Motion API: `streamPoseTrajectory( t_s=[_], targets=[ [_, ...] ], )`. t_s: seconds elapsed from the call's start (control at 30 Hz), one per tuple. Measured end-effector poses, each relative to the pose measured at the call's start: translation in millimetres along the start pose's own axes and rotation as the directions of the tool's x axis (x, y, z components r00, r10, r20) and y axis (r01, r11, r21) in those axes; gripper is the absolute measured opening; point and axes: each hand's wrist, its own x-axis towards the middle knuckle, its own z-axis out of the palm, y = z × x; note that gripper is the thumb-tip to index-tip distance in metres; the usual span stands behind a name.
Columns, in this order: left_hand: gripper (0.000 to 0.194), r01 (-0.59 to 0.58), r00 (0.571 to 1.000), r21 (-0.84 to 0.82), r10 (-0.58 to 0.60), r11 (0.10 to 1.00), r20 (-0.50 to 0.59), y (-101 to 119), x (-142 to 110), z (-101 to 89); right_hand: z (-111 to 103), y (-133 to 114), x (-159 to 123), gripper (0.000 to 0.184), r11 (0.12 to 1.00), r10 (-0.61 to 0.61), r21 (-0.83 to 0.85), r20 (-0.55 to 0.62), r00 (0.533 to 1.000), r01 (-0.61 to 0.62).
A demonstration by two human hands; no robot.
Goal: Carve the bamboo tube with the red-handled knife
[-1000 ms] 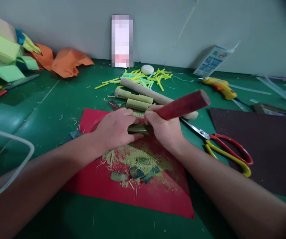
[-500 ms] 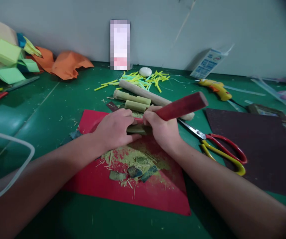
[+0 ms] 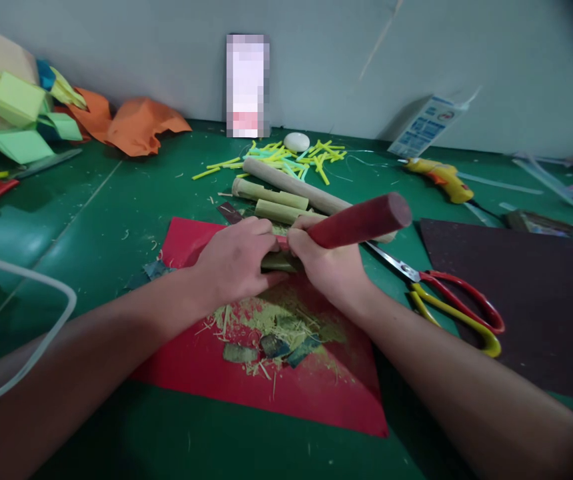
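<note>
In the head view, both hands are being backed by a green table [image 3: 91, 213], which is being bounded beyond them by a pale grey wall [image 3: 336, 60]. Beneath the hands, a red sheet [image 3: 191, 360] is being partly covered by shavings [image 3: 266, 313], scattered on the near side of the left hand [image 3: 234, 257]. To the right of the right hand [image 3: 334, 270], the edge of a dark sheet [image 3: 516, 300] is being overlapped by scissors [image 3: 409, 271]. Just beyond the hands, two bamboo tubes [image 3: 271, 193] and a longer rod [image 3: 301, 187] are lying side by side.

Blue panels and small print are being shown on a package [image 3: 424, 127] leaning at the wall, beyond and right of the right hand; no words are being made legible. Straight beyond the hands, an upright screen [image 3: 248, 80] is being masked by coarse blocks.

A bamboo piece [image 3: 279, 263] is being clamped by the left hand, between both hands and above the red sheet. A red-handled tool [image 3: 361, 223] is being gripped by the closed right hand, its handle slanting up and rightward; its working end is being hidden by fingers.

Compared with a second ago, the handle's butt is being held lower and closer in, while the shavings are lying unchanged.
</note>
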Motion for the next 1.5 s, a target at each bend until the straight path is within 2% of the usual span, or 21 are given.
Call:
streamPoseTrajectory(
  t_s=[0.1,0.23,0.3,0.57,0.73,0.93,1.17,1.3,1.5],
  targets=[
    [0.029,-0.001,1.0,-0.018,0.001,1.0,-0.003,-0.4,0.3,0.3,-1.1,-1.1,-2.6,0.023,1.0,0.015,0.014,0.029,0.999,-0.015],
    [0.028,0.007,1.0,0.007,-0.007,1.0,0.006,0.5,0.6,-0.6,-0.1,-0.2,-1.4,0.022,0.999,0.012,0.039,-0.081,0.997,-0.009],
    [0.026,0.016,1.0,0.011,-0.016,1.0,0.002,1.0,0.6,-1.1,1.2,0.9,0.4,0.023,0.999,0.023,0.038,-0.094,0.995,-0.019],
    [0.024,-0.016,1.0,-0.009,0.016,1.0,-0.01,-1.7,0.4,0.3,0.6,1.7,1.6,0.02,1.0,0.011,-0.007,-0.04,0.999,-0.011],
    [0.031,-0.014,1.0,-0.034,0.014,0.999,-0.007,-3.7,2.0,0.5,-1.6,-0.4,-1.6,0.025,0.999,-0.021,-0.041,0.061,0.998,0.024],
    [0.029,0.008,1.0,-0.027,-0.008,1.0,0.016,-1.7,2.9,-2.3,1.0,1.9,0.5,0.022,1.0,-0.015,0.0,-0.086,0.996,0.015],
    [0.027,-0.001,1.0,-0.008,0.002,1.0,0.012,-1.9,1.9,-0.8,0.5,0.9,0.9,0.021,1.0,-0.002,-0.026,-0.055,0.999,0.001],
    [0.03,0.003,1.0,-0.012,-0.003,1.0,-0.007,-1.9,1.6,0.7,-1.0,-0.8,-1.9,0.021,1.0,0.02,-0.003,0.028,0.999,-0.019],
    [0.034,-0.004,1.0,-0.001,0.004,1.0,0.025,1.6,-1.1,-3.8,-3.3,-2.6,0.4,0.023,0.998,0.056,0.041,-0.123,0.991,-0.051]
  ],
)
